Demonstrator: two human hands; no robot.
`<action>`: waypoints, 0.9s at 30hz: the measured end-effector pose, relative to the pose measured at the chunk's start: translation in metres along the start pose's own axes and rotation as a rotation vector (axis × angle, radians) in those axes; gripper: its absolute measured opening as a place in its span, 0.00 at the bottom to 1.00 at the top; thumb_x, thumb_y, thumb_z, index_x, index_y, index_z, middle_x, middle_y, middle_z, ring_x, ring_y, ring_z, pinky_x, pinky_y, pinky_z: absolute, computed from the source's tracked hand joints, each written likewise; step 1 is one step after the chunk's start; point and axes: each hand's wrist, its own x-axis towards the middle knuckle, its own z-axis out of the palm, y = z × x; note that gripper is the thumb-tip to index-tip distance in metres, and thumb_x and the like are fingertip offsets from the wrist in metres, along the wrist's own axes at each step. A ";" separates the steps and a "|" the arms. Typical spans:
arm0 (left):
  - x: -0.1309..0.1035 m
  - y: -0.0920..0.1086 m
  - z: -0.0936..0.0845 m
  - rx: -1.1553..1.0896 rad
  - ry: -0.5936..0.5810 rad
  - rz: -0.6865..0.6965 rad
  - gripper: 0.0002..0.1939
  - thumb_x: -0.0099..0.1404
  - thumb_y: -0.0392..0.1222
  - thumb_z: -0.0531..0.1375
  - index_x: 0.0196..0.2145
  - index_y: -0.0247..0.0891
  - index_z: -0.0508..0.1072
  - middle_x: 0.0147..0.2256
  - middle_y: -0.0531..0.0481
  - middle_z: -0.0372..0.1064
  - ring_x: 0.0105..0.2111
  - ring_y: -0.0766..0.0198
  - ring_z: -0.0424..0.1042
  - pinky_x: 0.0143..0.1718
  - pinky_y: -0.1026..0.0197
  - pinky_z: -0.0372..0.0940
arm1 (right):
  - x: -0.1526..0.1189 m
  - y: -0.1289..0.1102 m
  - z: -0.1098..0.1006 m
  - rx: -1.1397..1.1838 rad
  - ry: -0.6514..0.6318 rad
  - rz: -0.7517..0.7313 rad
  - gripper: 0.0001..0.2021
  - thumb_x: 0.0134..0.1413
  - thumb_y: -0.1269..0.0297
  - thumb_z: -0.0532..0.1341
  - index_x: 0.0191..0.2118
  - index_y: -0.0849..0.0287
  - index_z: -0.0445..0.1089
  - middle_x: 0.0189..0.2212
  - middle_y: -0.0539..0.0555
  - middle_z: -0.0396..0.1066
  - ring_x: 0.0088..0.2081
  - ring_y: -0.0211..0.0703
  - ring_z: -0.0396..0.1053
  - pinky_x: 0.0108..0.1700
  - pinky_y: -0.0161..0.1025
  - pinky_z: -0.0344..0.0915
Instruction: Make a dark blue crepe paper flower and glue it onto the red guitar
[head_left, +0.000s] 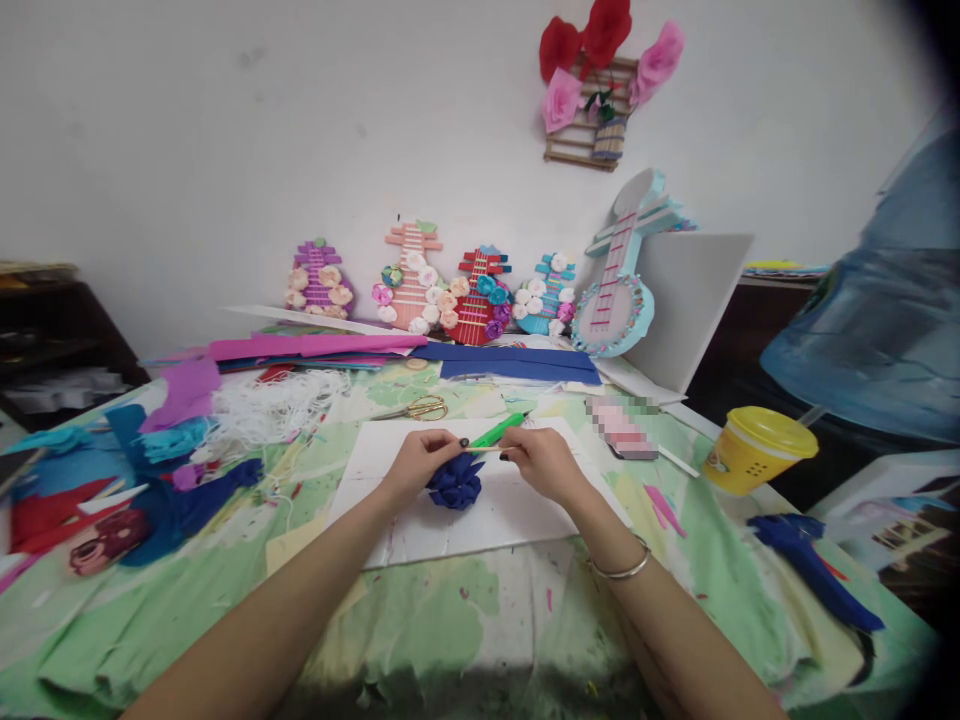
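Note:
My left hand (426, 462) is closed in a pinch at the left end of a thin pale stick (486, 449). The fingers of my right hand (546, 462) close on the stick's other end. Just below my left fingers is a dark blue crepe-paper flower (455, 484), over a white board (427, 530); whether those fingers also hold it I cannot tell. Right behind the stick lies a bright green pen-like tool (501, 428) with a dark tip. Gold-handled scissors (424, 408) rest behind the board.
Dark blue paper (517, 364) and pink sheets (315, 346) lie at the back, before several decorated lute shapes (474, 300). White string (270, 410) and paper scraps fill the left. To the right are a phone (622, 428), yellow bucket (761, 450) and blue glue gun (817, 570).

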 end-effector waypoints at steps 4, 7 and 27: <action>0.001 -0.002 -0.001 -0.025 0.025 -0.021 0.12 0.48 0.45 0.65 0.20 0.33 0.73 0.17 0.54 0.67 0.18 0.72 0.61 0.21 0.68 0.53 | -0.001 -0.003 0.001 -0.049 0.028 0.003 0.07 0.52 0.71 0.57 0.32 0.53 0.71 0.27 0.49 0.74 0.31 0.39 0.69 0.31 0.32 0.53; 0.001 -0.003 -0.002 -0.042 0.023 -0.052 0.10 0.46 0.44 0.67 0.22 0.33 0.75 0.20 0.52 0.71 0.20 0.69 0.65 0.23 0.67 0.57 | -0.002 -0.004 0.002 -0.072 0.056 -0.003 0.07 0.53 0.70 0.56 0.32 0.53 0.71 0.27 0.49 0.74 0.31 0.39 0.68 0.31 0.32 0.53; 0.000 -0.005 0.004 -0.118 -0.019 0.021 0.15 0.40 0.40 0.70 0.28 0.33 0.74 0.27 0.48 0.75 0.28 0.61 0.74 0.32 0.61 0.65 | -0.005 -0.020 -0.001 -0.213 0.140 0.055 0.21 0.57 0.50 0.53 0.21 0.57 0.69 0.21 0.52 0.70 0.25 0.39 0.64 0.26 0.35 0.45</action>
